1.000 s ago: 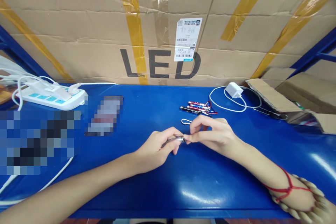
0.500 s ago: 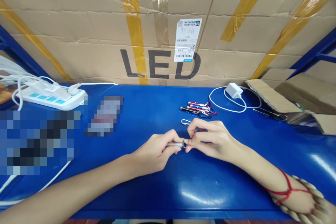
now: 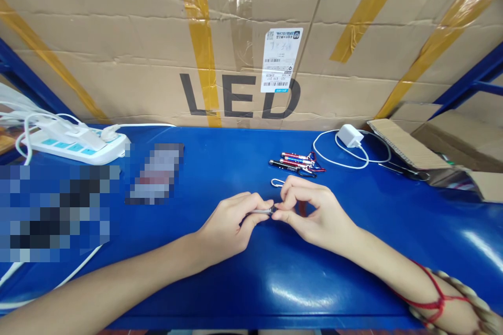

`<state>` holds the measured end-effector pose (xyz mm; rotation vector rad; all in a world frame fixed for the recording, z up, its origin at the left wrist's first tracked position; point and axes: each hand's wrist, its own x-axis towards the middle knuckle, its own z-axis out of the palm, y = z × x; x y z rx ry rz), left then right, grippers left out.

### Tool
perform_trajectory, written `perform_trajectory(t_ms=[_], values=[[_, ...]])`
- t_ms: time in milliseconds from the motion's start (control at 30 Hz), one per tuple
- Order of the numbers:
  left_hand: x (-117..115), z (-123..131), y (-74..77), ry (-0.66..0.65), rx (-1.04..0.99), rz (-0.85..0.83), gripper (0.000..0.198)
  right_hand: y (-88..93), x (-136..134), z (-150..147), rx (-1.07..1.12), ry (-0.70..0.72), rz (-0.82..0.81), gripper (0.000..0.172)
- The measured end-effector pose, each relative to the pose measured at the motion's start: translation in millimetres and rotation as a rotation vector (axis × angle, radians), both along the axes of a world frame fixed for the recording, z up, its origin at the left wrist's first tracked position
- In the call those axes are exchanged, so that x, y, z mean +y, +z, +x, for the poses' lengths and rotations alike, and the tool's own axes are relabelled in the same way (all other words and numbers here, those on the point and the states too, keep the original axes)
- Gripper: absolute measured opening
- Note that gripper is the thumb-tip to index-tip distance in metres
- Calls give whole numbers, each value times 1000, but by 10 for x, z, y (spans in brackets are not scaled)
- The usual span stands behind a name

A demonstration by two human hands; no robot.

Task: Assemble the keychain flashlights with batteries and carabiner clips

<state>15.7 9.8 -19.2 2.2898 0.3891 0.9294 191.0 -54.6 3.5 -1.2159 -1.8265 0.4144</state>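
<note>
Over the blue table (image 3: 251, 277), my left hand (image 3: 230, 225) is closed round a small silver pen-shaped light (image 3: 262, 211), held level with its tip pointing right. My right hand (image 3: 314, 212) pinches that tip between thumb and fingers; what sits at the tip is too small to name. A small silver clip (image 3: 277, 182) lies on the table just behind my right hand. Further back lies a small pile of red and black pen lights (image 3: 296, 162).
A white charger with a looped cable (image 3: 349, 138) lies at the back right, beside open cardboard boxes (image 3: 440, 149). A white power strip (image 3: 74, 144) with plugs sits at the back left. A large cardboard box marked LED (image 3: 243, 42) closes the back.
Both hands have stayed together at the table's middle, shifting only slightly. The pen light dipped a little half a second ago and is back up; my right fingers have re-gripped its tip.
</note>
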Motion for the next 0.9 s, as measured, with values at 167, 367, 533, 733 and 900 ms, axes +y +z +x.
perform_trajectory(t_ms=[167,367,533,733,900], values=[[-5,21,13,34,32,-167,11,33,34,9,26,-17,-50,25],[-15,36,35,35,77,-375,3,115,62,48,73,-21,-204,24],[-25,-11,61,-47,127,-325,9,130,67,73,217,49,-467,30],[-15,-30,107,-115,181,-131,25,39,101,90,239,-4,-606,41],[-25,-11,116,-52,161,-146,22,47,93,79,98,-111,-456,37]])
